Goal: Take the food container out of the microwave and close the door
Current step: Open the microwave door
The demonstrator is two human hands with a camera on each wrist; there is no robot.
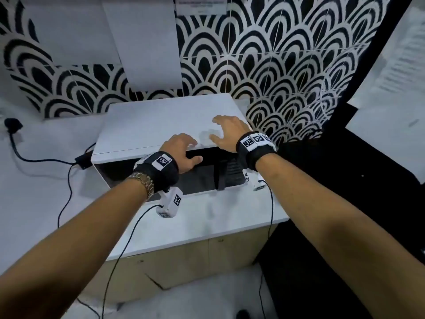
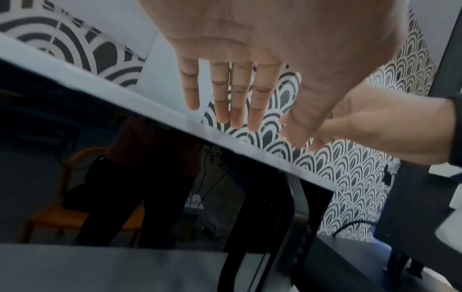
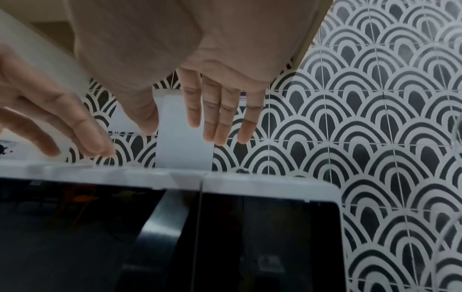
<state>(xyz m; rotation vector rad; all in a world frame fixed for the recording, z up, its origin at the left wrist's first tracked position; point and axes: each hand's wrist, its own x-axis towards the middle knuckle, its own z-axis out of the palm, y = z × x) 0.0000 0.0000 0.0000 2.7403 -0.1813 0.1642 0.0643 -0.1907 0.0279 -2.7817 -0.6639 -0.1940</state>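
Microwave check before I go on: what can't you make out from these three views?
- Food container: in no view; the microwave door looks shut, and its dark glass shows only reflections.
- Door handle: the head view's steep angle and the right wrist strap hide much of it.
- Contact: whether left hand or right hand touches the top is unclear; fingers look straight.

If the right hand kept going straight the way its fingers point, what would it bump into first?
Probably the scalloped black-and-white tiled wall behind the microwave. The right hand hovers open above the microwave's white top, fingers aimed toward the wall, with nothing visible between. If it is angled slightly downward, it might touch the top first; depth is unclear.
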